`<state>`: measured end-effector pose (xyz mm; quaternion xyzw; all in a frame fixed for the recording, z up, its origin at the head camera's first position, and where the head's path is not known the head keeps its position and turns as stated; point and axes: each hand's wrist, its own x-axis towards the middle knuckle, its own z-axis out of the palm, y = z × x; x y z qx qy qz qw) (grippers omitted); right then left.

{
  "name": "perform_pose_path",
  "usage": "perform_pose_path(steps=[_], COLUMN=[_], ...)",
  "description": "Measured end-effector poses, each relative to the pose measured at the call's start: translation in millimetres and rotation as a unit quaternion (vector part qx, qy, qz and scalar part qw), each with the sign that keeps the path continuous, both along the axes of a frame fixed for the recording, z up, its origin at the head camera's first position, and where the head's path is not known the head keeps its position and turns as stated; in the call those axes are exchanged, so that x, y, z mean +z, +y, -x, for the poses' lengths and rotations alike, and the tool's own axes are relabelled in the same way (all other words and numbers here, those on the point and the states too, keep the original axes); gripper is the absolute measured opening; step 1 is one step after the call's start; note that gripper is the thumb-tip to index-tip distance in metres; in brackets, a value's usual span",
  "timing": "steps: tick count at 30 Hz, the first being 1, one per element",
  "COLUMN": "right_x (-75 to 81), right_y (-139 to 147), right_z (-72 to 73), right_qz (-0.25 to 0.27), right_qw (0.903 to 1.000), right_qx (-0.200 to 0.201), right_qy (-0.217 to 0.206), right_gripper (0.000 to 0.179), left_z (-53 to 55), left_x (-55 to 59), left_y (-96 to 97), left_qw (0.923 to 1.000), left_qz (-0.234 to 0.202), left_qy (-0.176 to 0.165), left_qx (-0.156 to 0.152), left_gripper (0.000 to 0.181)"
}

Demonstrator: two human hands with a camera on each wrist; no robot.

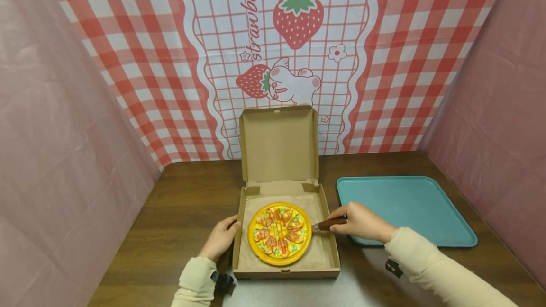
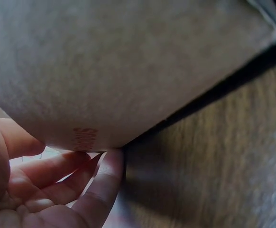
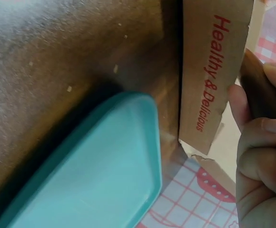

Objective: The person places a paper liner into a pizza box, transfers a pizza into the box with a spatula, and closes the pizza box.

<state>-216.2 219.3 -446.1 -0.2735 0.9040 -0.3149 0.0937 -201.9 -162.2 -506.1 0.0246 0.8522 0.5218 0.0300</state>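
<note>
A toy pizza (image 1: 280,234) with a yellow crust lies on brown paper inside an open cardboard pizza box (image 1: 286,273). My right hand (image 1: 362,222) grips the brown handle of a pizza server (image 1: 332,223) across the box's right wall. The server's metal neck reaches the pizza's right edge, and its blade is hidden there. In the right wrist view, thumb and fingers close round the handle (image 3: 264,92). My left hand (image 1: 219,239) rests on the box's left wall. Its fingers (image 2: 104,175) lie fairly straight against the outer side in the left wrist view.
A teal tray (image 1: 405,210) lies on the wooden table (image 1: 187,207), close to the right of the box. The box lid (image 1: 279,146) stands upright at the back, before a strawberry-patterned cloth (image 1: 273,37). Pink cloth (image 1: 495,84) hangs along both sides.
</note>
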Motion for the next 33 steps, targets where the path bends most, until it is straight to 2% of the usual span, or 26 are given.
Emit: perform_pose_path(steps=[14, 24, 33], right_x=[10.2, 17.3, 24.0], right_y=[-6.1, -11.0, -16.4], right_z=[-1.7, -6.7, -14.9], right_qz=[-0.022, -0.045, -0.082], right_qw=[0.9996, 0.9971, 0.9893], right_qx=[0.005, 0.015, 0.015], right_qy=[0.019, 0.059, 0.12], right_gripper=[0.02, 0.013, 0.01], left_z=[-0.5, -1.5, -1.6], left_x=[0.0, 0.7, 0.2], left_y=[0.2, 0.6, 0.9], left_qw=[0.9999, 0.9995, 0.9995], left_qz=[-0.016, -0.03, -0.029], left_qy=[0.003, -0.004, -0.008], left_qx=[-0.004, -0.004, -0.003], left_gripper=[0.04, 0.04, 0.041])
